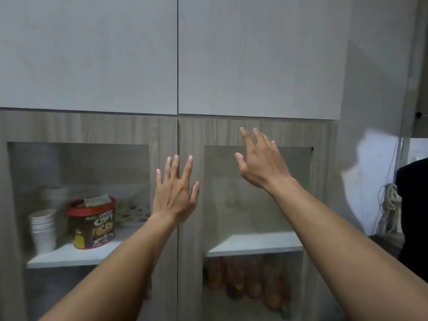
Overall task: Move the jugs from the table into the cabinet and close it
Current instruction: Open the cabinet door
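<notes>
Two bare forearms and hands (176,195), sleeveless, no rings

I assess this as a home kitchen or pantry: a wood-grain cabinet (162,135) with glass-paned doors holds a Choco Chips tub (93,224), stacked paper cups (44,230) and blurred orange packaged goods (247,281) on white shelves.

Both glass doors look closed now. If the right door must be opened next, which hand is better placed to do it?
The right hand, probably. It is spread open over the upper part of the right door. The left hand lies at the centre seam, mostly over the left door. No jugs are visible.
</notes>
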A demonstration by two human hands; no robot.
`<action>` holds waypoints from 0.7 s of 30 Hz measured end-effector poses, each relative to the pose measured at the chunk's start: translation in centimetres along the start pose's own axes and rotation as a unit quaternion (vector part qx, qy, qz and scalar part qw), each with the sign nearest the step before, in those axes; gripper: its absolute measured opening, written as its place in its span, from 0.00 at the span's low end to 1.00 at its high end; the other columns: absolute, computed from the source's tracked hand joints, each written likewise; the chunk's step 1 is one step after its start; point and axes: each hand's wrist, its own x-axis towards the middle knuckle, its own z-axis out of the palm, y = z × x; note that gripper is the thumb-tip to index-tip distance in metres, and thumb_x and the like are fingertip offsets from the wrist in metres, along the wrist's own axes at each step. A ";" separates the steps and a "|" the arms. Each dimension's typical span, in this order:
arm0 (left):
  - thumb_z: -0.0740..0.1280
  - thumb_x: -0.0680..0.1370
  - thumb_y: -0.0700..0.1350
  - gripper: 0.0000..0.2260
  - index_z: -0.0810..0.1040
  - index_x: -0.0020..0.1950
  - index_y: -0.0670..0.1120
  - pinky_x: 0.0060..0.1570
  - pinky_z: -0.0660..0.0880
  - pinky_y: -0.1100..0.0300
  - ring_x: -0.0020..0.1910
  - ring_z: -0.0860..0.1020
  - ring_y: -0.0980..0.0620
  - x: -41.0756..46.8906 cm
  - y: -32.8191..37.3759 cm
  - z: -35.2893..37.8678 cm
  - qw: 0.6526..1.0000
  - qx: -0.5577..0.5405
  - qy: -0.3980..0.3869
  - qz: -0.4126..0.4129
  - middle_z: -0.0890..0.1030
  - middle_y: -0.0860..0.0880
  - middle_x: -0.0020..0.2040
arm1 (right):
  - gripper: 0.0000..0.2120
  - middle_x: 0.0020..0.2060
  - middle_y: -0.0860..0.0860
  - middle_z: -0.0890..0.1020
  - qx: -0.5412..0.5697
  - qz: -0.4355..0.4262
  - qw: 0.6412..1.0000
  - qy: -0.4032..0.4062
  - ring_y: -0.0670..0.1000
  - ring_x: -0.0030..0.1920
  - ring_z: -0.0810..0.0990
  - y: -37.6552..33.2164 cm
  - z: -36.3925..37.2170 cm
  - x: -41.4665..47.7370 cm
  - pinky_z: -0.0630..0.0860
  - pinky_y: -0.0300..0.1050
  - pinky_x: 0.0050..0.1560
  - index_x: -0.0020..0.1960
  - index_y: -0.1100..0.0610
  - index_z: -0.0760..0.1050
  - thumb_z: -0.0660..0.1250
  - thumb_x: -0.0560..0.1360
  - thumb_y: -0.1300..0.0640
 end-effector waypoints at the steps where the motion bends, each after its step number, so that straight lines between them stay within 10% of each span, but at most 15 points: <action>1: 0.52 0.81 0.58 0.30 0.48 0.81 0.52 0.76 0.50 0.39 0.80 0.48 0.41 -0.2 -0.3 0.4 1.000 0.001 -0.010 -0.007 0.52 0.40 0.80 | 0.31 0.77 0.63 0.61 0.002 -0.014 1.000 0.004 0.63 0.77 0.60 -0.2 0.4 0.7 0.58 0.63 0.76 0.81 0.55 0.53 0.58 0.81 0.48; 12: 0.58 0.79 0.56 0.26 0.62 0.76 0.50 0.57 0.75 0.51 0.63 0.71 0.45 1.7 -2.0 8.6 0.995 -0.052 -0.028 -0.075 0.69 0.44 0.68 | 0.26 0.66 0.60 0.73 0.004 -0.114 0.993 0.009 0.62 0.67 0.71 -2.8 5.8 11.8 0.67 0.63 0.69 0.73 0.57 0.64 0.61 0.78 0.49; 21: 0.69 0.74 0.46 0.21 0.72 0.66 0.50 0.49 0.77 0.54 0.57 0.73 0.46 2.1 -1.4 12.4 0.987 -0.077 0.019 -0.139 0.71 0.45 0.61 | 0.28 0.68 0.60 0.71 -0.006 -0.154 0.988 -0.015 0.62 0.70 0.68 -3.8 10.2 15.4 0.66 0.65 0.69 0.75 0.55 0.62 0.61 0.77 0.49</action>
